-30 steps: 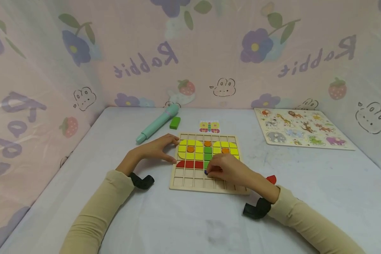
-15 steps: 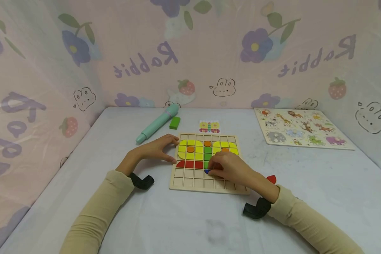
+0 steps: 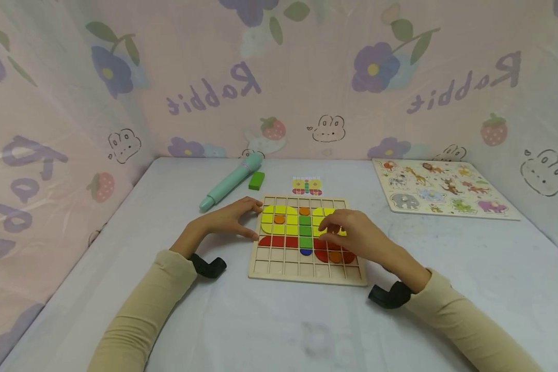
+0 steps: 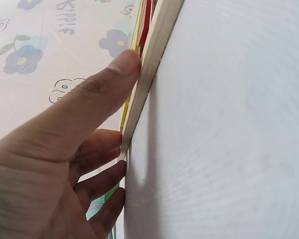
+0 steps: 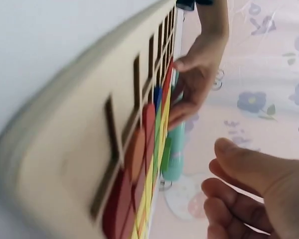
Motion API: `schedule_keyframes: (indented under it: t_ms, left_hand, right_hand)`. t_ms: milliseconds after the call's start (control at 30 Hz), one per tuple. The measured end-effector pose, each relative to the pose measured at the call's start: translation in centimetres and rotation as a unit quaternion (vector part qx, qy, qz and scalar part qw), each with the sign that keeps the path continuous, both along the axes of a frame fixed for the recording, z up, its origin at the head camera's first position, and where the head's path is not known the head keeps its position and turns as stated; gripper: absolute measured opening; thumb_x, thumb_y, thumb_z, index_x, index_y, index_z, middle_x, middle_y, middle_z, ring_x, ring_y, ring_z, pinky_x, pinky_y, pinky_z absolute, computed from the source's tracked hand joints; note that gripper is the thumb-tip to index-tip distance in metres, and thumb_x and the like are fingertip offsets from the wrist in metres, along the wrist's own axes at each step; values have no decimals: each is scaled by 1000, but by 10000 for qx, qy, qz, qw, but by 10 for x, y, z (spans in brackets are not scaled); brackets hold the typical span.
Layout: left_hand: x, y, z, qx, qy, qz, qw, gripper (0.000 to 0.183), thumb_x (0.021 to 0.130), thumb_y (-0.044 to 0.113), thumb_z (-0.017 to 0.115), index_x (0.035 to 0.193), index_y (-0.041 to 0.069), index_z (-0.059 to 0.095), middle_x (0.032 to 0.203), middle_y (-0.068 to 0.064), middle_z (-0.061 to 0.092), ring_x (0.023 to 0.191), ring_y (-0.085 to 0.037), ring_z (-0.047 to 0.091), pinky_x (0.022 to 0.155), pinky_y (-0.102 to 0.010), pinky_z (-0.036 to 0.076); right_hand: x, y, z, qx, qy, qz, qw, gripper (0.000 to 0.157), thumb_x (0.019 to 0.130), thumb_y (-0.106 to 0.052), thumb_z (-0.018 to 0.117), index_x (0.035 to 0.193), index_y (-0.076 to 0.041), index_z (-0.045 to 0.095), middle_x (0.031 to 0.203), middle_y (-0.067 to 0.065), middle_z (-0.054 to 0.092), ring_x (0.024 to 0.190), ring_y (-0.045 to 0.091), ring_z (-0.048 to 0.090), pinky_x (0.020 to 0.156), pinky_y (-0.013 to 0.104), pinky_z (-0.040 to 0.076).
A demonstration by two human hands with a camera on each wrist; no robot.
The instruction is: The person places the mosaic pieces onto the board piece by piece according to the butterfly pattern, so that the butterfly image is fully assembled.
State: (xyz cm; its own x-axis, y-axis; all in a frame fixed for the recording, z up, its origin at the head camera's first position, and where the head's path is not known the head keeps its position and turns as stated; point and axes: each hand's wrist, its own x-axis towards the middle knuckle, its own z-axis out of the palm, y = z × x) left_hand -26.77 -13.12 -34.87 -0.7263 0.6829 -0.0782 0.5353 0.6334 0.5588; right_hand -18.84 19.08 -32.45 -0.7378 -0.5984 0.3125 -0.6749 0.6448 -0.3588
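Note:
A wooden grid board (image 3: pixel 307 280) lies on the table, with coloured tiles set in a butterfly-like pattern. My left hand (image 3: pixel 225 217) touches the board's left edge; in the left wrist view its thumb (image 4: pixel 124 62) is at the top of the rim and other fingers are along the side. Over the board's right part hovers my right hand (image 3: pixel 360 232), fingers loosely bent and holding nothing, hiding some yellow tiles. A blue half-round tile (image 3: pixel 306 252) sits below the green column (image 3: pixel 305 231). Left of the column runs a red row (image 3: pixel 277 241); red tiles surround an orange disc (image 3: pixel 336 257) at lower right.
Behind the board lies a small butterfly pattern card (image 3: pixel 307 185). A green block (image 3: pixel 257 181) and a mint-coloured stick (image 3: pixel 230 182) lie at back left. At back right is an animal puzzle board (image 3: pixel 442 188). Patterned curtains surround the table.
The right hand has let go of the blue tile and moved up and to the right. Red tiles and an orange disc at lower right are now uncovered. The left hand has stayed put.

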Motion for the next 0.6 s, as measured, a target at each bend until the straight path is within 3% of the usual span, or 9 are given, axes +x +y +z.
schedule_keyframes:
  t_ms: [167,367,600]
  left_hand:
    - [0,0,0,4,16,-1,10000,68,75,39,76,128,7,49,144,-7,36,136,-23,26,114,-40,21]
    - [0,0,-1,34,36,-37,10000,68,75,38,77,128,6,49,144,-7,37,136,-23,26,113,-41,22]
    - [0,0,-2,50,42,-26,10000,68,74,37,77,128,6,49,144,-7,37,135,-23,26,113,-41,22]
  right_hand:
    - [10,38,7,114,130,-400,9991,19,78,-15,76,94,-11,69,86,-6,64,79,9,57,68,32,53]
    - [33,88,4,280,97,-721,9970,23,75,-15,78,96,-14,68,91,-4,62,81,14,55,65,26,52]
    - [51,131,3,632,-660,-918,9916,37,75,-31,77,106,-16,65,101,-5,59,83,10,52,65,24,50]
